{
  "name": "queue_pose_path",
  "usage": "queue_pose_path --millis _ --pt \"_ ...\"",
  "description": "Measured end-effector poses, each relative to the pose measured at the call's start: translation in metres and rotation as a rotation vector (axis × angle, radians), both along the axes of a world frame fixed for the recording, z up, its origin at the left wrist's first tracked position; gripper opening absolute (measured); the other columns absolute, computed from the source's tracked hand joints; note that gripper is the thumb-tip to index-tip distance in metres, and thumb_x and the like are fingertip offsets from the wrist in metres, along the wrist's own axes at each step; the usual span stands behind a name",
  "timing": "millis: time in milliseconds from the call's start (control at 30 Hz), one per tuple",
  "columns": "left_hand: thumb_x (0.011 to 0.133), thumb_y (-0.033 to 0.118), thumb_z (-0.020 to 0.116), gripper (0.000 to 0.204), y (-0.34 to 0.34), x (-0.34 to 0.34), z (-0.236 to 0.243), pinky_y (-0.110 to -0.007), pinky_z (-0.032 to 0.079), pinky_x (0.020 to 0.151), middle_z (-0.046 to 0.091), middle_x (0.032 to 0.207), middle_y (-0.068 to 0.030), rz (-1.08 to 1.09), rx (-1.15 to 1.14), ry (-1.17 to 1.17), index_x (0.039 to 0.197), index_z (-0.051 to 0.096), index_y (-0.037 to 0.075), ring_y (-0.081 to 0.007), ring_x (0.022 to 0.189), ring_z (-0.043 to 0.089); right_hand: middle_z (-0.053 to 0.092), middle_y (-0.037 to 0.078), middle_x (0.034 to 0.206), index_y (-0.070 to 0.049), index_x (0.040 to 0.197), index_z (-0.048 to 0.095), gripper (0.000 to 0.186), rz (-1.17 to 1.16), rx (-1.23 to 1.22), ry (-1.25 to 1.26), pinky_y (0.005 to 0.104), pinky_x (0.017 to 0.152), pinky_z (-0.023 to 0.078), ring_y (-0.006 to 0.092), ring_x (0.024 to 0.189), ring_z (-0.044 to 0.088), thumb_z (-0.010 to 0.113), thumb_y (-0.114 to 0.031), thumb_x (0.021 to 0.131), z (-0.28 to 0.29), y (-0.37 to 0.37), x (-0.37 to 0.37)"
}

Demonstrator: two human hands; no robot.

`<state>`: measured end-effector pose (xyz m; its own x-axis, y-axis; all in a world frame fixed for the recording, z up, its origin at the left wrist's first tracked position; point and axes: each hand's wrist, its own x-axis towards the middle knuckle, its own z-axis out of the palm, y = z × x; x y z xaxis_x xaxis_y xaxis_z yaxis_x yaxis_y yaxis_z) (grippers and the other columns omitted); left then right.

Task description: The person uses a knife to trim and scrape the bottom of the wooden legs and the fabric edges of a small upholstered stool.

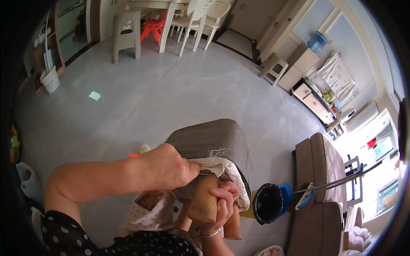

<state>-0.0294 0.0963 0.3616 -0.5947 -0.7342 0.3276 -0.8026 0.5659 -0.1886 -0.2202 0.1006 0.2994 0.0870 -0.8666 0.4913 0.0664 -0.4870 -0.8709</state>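
Observation:
A grey-brown upholstered footstool (203,134) is tipped in front of me, its thick wooden leg (204,199) pointing my way. Pale lining fabric (243,187) shows along the edge of its underside, and loose frayed threads (226,151) lie on the cover. My left hand (166,166) is closed in a pinch at that edge, by the base of the leg. A thin line shows beside its fingertips, but what they hold is too small to make out. My right hand (224,202), with a bracelet at the wrist, is wrapped around the wooden leg from the right.
Right of the footstool stands a bin lined with a black bag (268,204), near a blue-and-white brush (304,196) and a brown sofa (311,170). A pale green sheet (95,96) lies on the floor. Farther off are a plastic stool (127,36) and white chairs (198,19).

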Motion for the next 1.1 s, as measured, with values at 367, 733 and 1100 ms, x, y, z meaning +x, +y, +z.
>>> queue_pose_path --millis 367,733,1100 --pt "0.067 0.008 0.059 0.008 -0.003 -0.007 -0.016 -0.029 0.044 0.037 0.055 0.053 -0.004 0.052 -0.058 0.049 0.069 0.051 0.007 -0.0165 0.043 0.058 0.046 0.011 0.1 -0.003 0.09 0.064 0.026 -0.002 0.044 -0.017 0.0346 0.094 0.033 0.0223 0.1 0.043 0.044 -0.018 0.084 0.002 0.001 0.002" --pt "0.073 0.012 0.068 0.015 0.015 -0.013 -0.008 -0.032 0.04 0.039 0.053 0.06 -0.0018 0.04 -0.052 0.317 0.073 0.053 0.01 -0.0207 0.045 0.054 0.049 0.011 0.1 -0.001 0.091 0.066 0.025 0.04 0.032 -0.044 0.0334 0.093 0.036 0.0221 0.098 0.046 0.044 -0.011 0.085 0.006 -0.001 -0.003" --pt "0.078 0.015 0.067 0.032 0.005 -0.039 0.004 -0.03 0.045 0.048 0.054 0.078 -0.0043 -0.027 -0.041 0.648 0.109 0.064 0.009 -0.0189 0.055 0.054 0.056 0.008 0.085 -0.001 0.088 0.068 0.011 0.039 0.055 0.186 0.0306 0.078 0.043 0.0216 0.087 0.051 0.065 -0.007 0.078 0.034 -0.003 -0.016"
